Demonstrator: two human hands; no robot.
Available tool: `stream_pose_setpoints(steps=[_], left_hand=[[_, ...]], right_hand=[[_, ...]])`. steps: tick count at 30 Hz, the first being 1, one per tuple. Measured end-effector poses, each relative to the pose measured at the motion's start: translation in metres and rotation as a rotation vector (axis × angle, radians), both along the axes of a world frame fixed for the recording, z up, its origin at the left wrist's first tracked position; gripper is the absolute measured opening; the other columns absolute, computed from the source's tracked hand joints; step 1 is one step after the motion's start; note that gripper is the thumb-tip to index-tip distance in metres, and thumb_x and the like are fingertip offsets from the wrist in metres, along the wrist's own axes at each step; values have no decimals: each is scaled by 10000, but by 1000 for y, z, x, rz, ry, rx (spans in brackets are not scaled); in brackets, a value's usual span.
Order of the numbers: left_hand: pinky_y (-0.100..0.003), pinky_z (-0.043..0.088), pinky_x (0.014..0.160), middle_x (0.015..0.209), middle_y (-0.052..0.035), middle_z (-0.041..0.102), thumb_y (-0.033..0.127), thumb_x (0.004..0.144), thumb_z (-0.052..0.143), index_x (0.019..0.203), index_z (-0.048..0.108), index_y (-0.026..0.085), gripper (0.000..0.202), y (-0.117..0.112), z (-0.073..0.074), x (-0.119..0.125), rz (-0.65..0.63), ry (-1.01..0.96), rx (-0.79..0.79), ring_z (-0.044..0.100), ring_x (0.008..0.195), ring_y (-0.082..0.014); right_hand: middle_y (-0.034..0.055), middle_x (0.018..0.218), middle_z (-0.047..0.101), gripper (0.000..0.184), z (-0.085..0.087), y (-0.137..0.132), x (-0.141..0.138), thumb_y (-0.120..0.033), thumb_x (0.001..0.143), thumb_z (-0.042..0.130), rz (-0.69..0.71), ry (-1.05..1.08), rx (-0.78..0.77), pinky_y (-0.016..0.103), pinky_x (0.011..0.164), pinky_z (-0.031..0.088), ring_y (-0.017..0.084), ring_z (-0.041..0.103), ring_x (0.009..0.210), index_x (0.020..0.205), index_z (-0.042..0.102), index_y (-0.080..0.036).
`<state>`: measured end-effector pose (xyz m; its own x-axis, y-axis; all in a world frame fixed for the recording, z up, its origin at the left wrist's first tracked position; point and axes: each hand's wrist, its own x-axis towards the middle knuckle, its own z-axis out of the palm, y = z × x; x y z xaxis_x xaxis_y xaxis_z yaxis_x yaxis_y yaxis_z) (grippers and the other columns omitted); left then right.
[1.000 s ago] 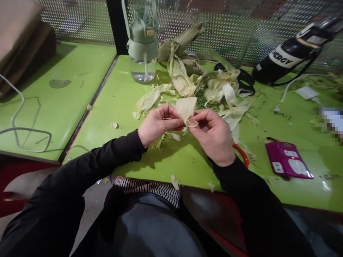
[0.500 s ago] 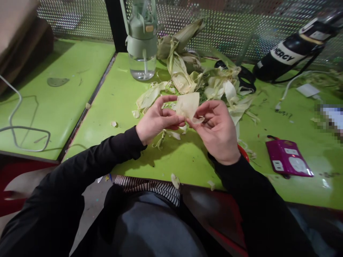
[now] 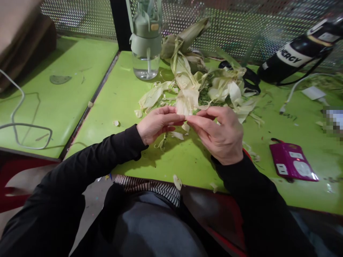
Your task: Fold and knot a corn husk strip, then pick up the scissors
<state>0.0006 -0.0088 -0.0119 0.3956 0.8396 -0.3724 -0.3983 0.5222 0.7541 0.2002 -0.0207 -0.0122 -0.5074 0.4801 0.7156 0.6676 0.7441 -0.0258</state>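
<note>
A pale piece of corn husk (image 3: 184,103) is pinched between my two hands, above the green table. My left hand (image 3: 158,123) grips its lower left edge between thumb and fingers. At its lower right, the thumb and fingertips of my right hand (image 3: 221,132) close on the same piece, and a thin curled strip stands out above them. Behind my hands lies a heap of loose corn husks (image 3: 219,85), some pale and some greenish. Scraps of husk (image 3: 177,135) are scattered on the table below my fingers.
A clear water bottle with a green lid (image 3: 146,53) stands behind the husks. Scissors with black handles (image 3: 252,80) lie right of the heap. Farther right are a black bottle (image 3: 294,57), a white cable (image 3: 288,98) and a purple power socket (image 3: 292,160). A perforated screen (image 3: 227,32) borders the back.
My right hand has turned over so its back faces up more, fingertips still on the husk. The husk piece has tipped away from me. The whole view has shifted slightly.
</note>
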Motion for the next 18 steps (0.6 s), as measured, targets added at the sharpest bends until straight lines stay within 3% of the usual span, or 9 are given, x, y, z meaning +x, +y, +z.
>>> stream_pose_setpoints(steps=[2,10,18], left_hand=[[-198,457,621,735,15,698,69,869,709,844,595,134,133,-1,0,1,-1,6,2,670,658,-57],[-190,487,639,702,14,687,52,875,670,763,567,134,173,-4,6,3,-1,25,24,693,677,-67],[-212,548,705,744,15,696,66,833,682,811,574,142,134,-2,0,-2,-36,72,152,721,718,-88]], right_hand=[[22,921,704,171,0,-1,0,-213,923,694,-29,-36,55,343,708,532,200,624,802,1036,751,-328],[41,908,680,129,-5,3,3,-253,937,682,-18,-39,18,372,711,523,218,624,826,1038,745,-305],[59,905,718,56,-3,-2,-8,-202,933,634,-35,71,-138,378,738,550,236,674,853,927,678,-236]])
